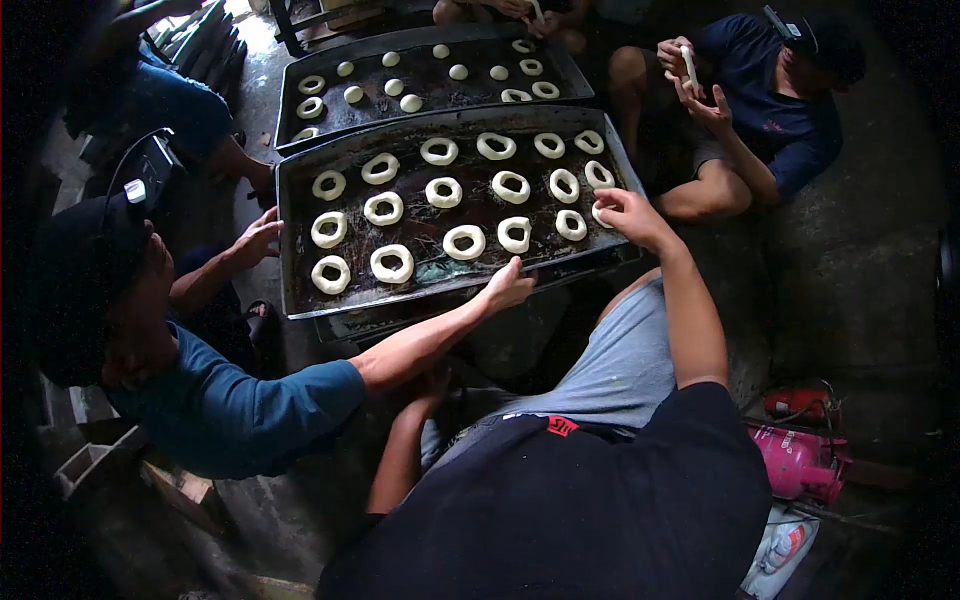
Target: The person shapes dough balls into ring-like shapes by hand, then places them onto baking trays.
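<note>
My right hand [632,220] reaches over the right edge of the near black baking tray [300,180]. Its fingers pinch a pale dough ring [603,214], which they partly cover. Rows of similar rings lie on this tray, among them a dough ring [514,235] with an uneven edge and a larger dough ring [391,264]. My left hand [432,388] is low in shadow by my lap, below a co-worker's forearm; its fingers cannot be made out. That co-worker's hands [507,287] are at the tray's front edge and left side.
Behind lies a second tray [430,65] with dough balls [411,103] and rings. At right, a seated person [770,120] handles a dough strip [690,67]; another person's hands are at the far edge. A pink gas cylinder [795,462] stands at my right.
</note>
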Tool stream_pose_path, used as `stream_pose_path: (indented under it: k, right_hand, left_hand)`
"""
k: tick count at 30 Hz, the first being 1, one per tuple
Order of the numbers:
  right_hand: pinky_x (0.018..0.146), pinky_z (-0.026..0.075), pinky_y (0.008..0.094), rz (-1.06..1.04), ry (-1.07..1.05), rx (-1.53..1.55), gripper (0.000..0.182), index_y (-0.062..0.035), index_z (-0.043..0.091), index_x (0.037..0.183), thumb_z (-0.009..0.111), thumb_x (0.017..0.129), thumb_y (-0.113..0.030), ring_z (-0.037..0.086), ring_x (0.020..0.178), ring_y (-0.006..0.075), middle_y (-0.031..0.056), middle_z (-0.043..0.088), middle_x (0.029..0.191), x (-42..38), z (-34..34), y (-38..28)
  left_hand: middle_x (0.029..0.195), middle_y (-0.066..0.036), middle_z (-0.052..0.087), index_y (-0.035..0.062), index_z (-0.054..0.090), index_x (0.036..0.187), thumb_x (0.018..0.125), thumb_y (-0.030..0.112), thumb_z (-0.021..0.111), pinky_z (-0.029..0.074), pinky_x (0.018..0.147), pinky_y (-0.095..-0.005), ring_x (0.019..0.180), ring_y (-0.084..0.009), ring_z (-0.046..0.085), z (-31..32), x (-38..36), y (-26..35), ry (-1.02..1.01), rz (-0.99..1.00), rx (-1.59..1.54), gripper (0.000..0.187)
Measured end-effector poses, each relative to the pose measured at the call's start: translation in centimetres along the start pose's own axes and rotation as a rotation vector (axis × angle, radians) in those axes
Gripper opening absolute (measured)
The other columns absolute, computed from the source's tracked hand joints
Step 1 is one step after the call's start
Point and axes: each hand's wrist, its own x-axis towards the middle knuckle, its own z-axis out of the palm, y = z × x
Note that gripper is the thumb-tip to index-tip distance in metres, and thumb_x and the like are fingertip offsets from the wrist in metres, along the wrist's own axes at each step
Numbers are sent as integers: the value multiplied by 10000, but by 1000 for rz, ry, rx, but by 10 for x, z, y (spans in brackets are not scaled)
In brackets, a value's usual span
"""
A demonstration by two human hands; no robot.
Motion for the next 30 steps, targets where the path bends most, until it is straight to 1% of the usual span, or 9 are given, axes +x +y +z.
stream_pose_path:
  k: [5, 8, 14, 17, 19, 24, 27, 28, 30]
  right_hand:
    - [816, 490, 324, 127, 288, -226, 477, -19, 573, 1202, 663, 765, -188, 623, 895, 194, 128, 655, 989, -80, -19, 47]
    - [791, 499, 348, 293, 456, -416, 313, -11, 659, 1005, 638, 768, -215, 649, 869, 302, 195, 664, 934, -108, -11, 53]
    - [691, 496, 424, 58, 598, -321, 209, 9, 662, 776, 622, 768, -196, 636, 770, 365, 230, 635, 801, -112, -20, 89]
    - [660, 483, 461, -71, 673, -623, 202, 17, 653, 745, 617, 778, -179, 622, 743, 396, 241, 627, 771, -126, -32, 84]
    - [633, 470, 466, -85, 693, -607, 219, 20, 634, 720, 611, 792, -186, 605, 710, 410, 242, 611, 740, -118, -37, 131]
    - [659, 461, 484, -72, 678, -520, 341, -3, 609, 646, 558, 870, -254, 598, 725, 408, 238, 597, 721, -150, -65, 96]
    - [600, 454, 469, 13, 653, -518, 425, -9, 592, 599, 574, 872, -335, 599, 657, 385, 217, 592, 667, -155, -57, 75]
    - [574, 450, 460, 27, 640, -509, 449, -13, 585, 581, 583, 870, -357, 596, 622, 379, 213, 584, 638, -157, -54, 70]
    - [528, 442, 447, 3, 681, -502, 456, -22, 565, 553, 613, 854, -362, 581, 565, 374, 201, 563, 589, -165, -50, 61]
  left_hand:
    - [1069, -128, 350, 79, 410, 1247, 896, 329, 495, 320, 811, -365, 995, -272, 391, -7, 58, 75, -22, 236, 114, 440]
    - [893, -79, 393, 104, 489, 1162, 887, 288, 499, 357, 689, -349, 840, -228, 443, -17, 89, 127, -30, 373, 261, 331]
    - [698, 11, 501, 159, 550, 1129, 892, 193, 468, 409, 511, -316, 599, -153, 503, -18, 139, 146, 40, 863, 926, 254]
    - [731, 5, 532, 123, 519, 1171, 909, 171, 445, 412, 515, -304, 609, -157, 503, -37, 133, 130, 411, 1078, 1168, 277]
    - [746, -5, 595, 49, 560, 1124, 910, 166, 497, 437, 501, -271, 626, -99, 548, -63, 101, 147, 130, 1201, 481, 252]
    - [817, -30, 664, 127, 590, 1167, 875, 231, 569, 496, 557, -331, 646, -167, 621, -138, -50, 292, -48, 710, 957, 311]
    - [901, -11, 679, 149, 644, 1098, 816, 253, 607, 515, 591, -353, 698, -204, 653, -180, -82, 280, 3, 617, 988, 303]
    - [905, -9, 678, 135, 663, 1042, 806, 220, 596, 515, 597, -357, 696, -214, 653, -194, -92, 271, 47, 844, 983, 260]
    - [912, 31, 676, 150, 666, 1031, 824, 238, 569, 521, 616, -340, 714, -192, 653, -227, -122, 258, 48, 635, 1061, 244]
